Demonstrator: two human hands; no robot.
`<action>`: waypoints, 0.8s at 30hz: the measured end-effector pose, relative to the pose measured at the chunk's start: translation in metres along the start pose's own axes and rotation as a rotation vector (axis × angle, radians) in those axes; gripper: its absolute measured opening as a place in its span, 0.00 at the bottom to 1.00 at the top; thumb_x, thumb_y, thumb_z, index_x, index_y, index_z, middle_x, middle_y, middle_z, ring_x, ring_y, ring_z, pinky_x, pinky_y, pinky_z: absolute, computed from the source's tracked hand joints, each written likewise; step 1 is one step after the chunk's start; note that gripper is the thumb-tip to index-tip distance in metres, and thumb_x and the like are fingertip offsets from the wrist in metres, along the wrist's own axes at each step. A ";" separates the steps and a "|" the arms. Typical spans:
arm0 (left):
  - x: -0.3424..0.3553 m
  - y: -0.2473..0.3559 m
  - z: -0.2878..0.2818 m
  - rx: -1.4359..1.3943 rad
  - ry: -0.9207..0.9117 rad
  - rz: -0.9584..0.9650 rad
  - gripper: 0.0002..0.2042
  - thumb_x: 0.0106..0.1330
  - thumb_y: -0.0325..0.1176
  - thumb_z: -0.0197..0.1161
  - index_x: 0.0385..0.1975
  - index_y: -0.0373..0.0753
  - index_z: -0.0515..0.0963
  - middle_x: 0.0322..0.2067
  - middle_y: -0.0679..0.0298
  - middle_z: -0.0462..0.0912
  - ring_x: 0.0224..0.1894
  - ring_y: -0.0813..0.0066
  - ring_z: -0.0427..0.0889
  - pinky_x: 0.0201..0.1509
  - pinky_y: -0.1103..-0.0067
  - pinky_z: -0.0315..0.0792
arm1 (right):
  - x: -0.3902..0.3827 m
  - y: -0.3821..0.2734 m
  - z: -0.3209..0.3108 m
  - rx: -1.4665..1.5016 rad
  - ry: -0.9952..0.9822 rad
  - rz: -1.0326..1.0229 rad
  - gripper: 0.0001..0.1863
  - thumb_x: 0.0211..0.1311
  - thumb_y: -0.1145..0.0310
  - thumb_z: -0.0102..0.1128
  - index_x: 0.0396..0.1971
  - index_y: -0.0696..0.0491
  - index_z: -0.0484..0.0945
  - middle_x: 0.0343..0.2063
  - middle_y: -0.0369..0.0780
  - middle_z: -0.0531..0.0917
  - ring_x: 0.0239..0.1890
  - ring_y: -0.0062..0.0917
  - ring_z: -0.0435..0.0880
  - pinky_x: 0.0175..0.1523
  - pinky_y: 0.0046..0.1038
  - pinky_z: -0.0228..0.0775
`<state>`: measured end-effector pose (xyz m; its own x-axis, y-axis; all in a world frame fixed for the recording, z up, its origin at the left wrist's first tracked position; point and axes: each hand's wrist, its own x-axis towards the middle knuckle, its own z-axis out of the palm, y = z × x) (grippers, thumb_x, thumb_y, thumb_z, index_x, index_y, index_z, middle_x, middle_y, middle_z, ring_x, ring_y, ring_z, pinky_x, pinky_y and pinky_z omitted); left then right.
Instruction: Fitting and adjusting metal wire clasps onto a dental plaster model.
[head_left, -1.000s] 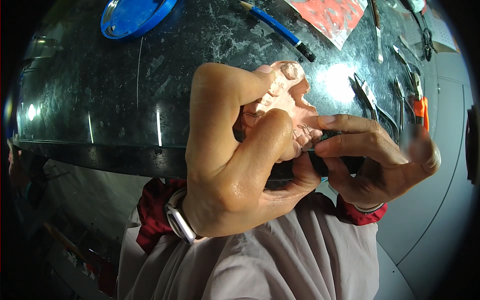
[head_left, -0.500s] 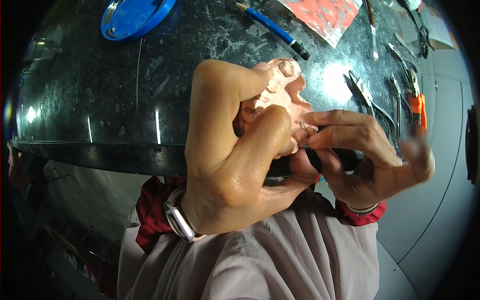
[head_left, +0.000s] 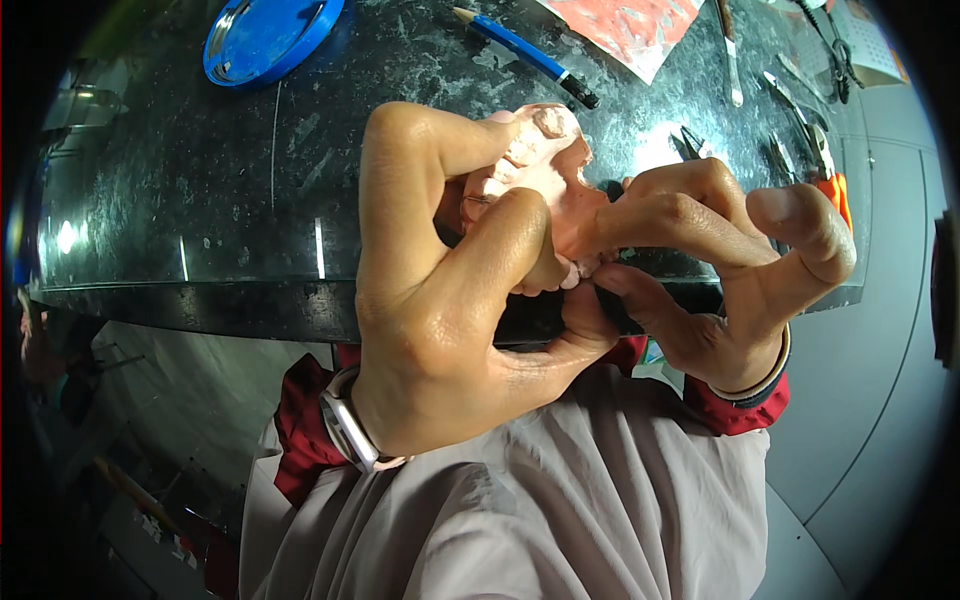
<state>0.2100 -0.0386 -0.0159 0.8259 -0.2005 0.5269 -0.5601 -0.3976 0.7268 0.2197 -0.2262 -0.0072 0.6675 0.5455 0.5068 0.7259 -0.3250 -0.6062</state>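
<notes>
A pink plaster dental cast (head_left: 568,175) with raised teeth is held over the table's near edge. My left hand (head_left: 430,300) is closed around its left side, fingers and thumb gripping it. A thin wire (head_left: 478,199) shows on the cast's left teeth, beside my left fingers. My right hand (head_left: 725,245) pinches at the cast's near right end, its fingertips against the last teeth and its thumb below. The bent wire seen there a moment ago is now covered by those fingers. One right finger sticks up, apart from the cast.
On the dark, scuffed table (head_left: 300,150) lie a blue round lid (head_left: 270,40), a blue pencil (head_left: 520,50) and a pink-marked sheet (head_left: 630,30). To the right are a metal spatula (head_left: 731,60), several pliers (head_left: 805,115), one orange-handled, and a black cable (head_left: 840,60).
Both hands and the cast have shifted slightly left and away from me. My right fingers have curled further over the cast's near right end, covering the bent wire.
</notes>
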 end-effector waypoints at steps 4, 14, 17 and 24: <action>0.002 -0.004 0.001 0.029 -0.006 0.089 0.14 0.38 0.27 0.71 0.13 0.33 0.68 0.43 0.51 0.64 0.38 0.65 0.79 0.40 0.77 0.74 | -0.001 -0.002 -0.002 -0.010 -0.014 0.004 0.49 0.49 0.86 0.64 0.61 0.51 0.36 0.29 0.46 0.84 0.31 0.38 0.82 0.41 0.38 0.73; -0.003 -0.001 0.005 0.144 0.024 0.126 0.13 0.41 0.22 0.69 0.16 0.34 0.67 0.45 0.50 0.60 0.37 0.59 0.81 0.38 0.72 0.82 | -0.015 -0.015 -0.006 -0.024 0.002 -0.018 0.48 0.47 0.88 0.63 0.58 0.53 0.36 0.27 0.51 0.82 0.31 0.46 0.85 0.37 0.38 0.82; -0.004 -0.004 0.007 0.112 0.044 0.135 0.13 0.39 0.21 0.69 0.15 0.36 0.66 0.45 0.49 0.60 0.36 0.58 0.80 0.37 0.70 0.81 | -0.014 -0.016 -0.007 -0.056 -0.057 0.011 0.47 0.48 0.86 0.64 0.57 0.53 0.36 0.28 0.51 0.82 0.31 0.46 0.85 0.37 0.38 0.82; -0.003 -0.018 0.013 0.000 0.095 0.241 0.13 0.34 0.21 0.68 0.14 0.37 0.66 0.45 0.48 0.61 0.35 0.58 0.79 0.36 0.68 0.80 | -0.031 -0.011 -0.011 -0.036 0.049 0.021 0.44 0.48 0.86 0.64 0.55 0.53 0.40 0.29 0.50 0.83 0.32 0.44 0.85 0.37 0.35 0.82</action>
<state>0.2181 -0.0420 -0.0363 0.6592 -0.2042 0.7237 -0.7397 -0.3487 0.5755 0.1932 -0.2482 -0.0091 0.6896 0.5000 0.5239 0.7163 -0.3641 -0.5953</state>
